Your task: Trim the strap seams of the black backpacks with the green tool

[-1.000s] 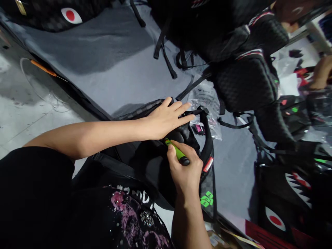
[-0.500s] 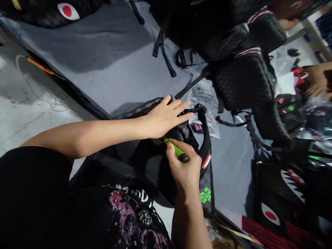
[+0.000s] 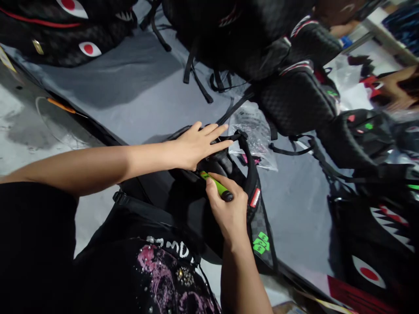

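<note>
A black backpack (image 3: 193, 194) with straps lies at the near edge of the grey-covered table, against my body. My left hand (image 3: 199, 146) rests on top of it, fingers spread and stretched toward its strap end. In my right hand (image 3: 229, 205) is a green pen-shaped tool (image 3: 216, 185) with a black end. Its tip points into the bag just below my left palm, and what it touches there is hidden. Beside my right hand, a black loop strap (image 3: 251, 168) carries a red and white label (image 3: 255, 197). Green tags (image 3: 261, 243) sit on the checked strap below.
Black checked bags (image 3: 294, 100) are heaped across the far side. Shark-face bags (image 3: 369, 261) lie right and far left. A clear plastic bag (image 3: 253, 131) lies beyond my hands. An orange-handled tool (image 3: 61, 105) lies by the left table edge. Another person's hand (image 3: 397, 91) shows far right.
The view has shifted, showing more of the shark-face bags at far left. My hands keep nearly the same hold, with the green tool's tip still at the bag below my left palm.
</note>
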Action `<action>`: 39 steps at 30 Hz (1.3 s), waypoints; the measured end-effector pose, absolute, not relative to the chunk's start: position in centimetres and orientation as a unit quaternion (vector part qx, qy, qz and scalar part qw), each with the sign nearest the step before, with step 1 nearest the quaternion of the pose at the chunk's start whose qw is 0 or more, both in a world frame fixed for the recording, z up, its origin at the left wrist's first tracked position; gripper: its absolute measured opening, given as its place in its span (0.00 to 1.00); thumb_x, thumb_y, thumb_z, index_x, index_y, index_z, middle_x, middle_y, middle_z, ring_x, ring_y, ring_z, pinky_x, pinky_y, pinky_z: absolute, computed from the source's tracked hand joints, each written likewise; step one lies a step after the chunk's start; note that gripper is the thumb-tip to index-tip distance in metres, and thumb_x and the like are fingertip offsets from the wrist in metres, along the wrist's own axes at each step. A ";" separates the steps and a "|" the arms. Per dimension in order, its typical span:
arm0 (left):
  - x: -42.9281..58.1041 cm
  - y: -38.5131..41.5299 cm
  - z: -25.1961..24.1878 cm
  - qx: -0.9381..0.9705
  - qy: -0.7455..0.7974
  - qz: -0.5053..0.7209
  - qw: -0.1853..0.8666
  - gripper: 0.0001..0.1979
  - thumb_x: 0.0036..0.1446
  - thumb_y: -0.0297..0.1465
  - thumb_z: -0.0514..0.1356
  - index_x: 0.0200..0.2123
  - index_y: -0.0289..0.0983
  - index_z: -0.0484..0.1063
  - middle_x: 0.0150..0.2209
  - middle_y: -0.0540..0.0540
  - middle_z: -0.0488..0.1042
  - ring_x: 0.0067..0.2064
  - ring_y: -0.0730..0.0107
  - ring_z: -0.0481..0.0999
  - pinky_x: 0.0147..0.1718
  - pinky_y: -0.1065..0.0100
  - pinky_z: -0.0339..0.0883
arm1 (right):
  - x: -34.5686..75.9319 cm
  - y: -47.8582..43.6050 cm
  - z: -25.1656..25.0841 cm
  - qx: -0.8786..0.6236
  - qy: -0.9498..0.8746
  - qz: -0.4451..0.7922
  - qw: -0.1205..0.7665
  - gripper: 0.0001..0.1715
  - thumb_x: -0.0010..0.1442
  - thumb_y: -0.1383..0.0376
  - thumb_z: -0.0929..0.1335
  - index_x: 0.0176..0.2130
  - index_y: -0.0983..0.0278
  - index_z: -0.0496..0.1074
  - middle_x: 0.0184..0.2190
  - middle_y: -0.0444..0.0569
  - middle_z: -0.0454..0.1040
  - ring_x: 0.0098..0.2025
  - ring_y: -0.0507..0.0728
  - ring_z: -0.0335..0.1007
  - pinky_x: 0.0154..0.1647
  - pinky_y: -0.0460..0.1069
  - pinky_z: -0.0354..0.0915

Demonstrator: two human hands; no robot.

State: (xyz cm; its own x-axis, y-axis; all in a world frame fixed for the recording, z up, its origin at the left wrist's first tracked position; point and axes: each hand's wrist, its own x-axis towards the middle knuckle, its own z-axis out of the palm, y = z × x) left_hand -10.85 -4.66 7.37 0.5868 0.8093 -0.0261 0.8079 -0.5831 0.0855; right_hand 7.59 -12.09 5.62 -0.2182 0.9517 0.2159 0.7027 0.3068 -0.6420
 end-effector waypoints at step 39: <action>-12.0 -7.3 9.5 0.794 0.594 -0.123 0.051 0.64 0.48 0.29 0.69 0.72 0.44 0.22 0.71 0.28 0.44 0.63 0.40 0.62 0.52 0.52 0.69 | 6.1 -13.5 3.2 -0.434 -0.808 0.187 0.351 0.15 0.64 0.61 0.66 0.46 0.63 0.77 0.37 0.48 0.83 0.32 0.56 0.75 0.45 0.54 0.59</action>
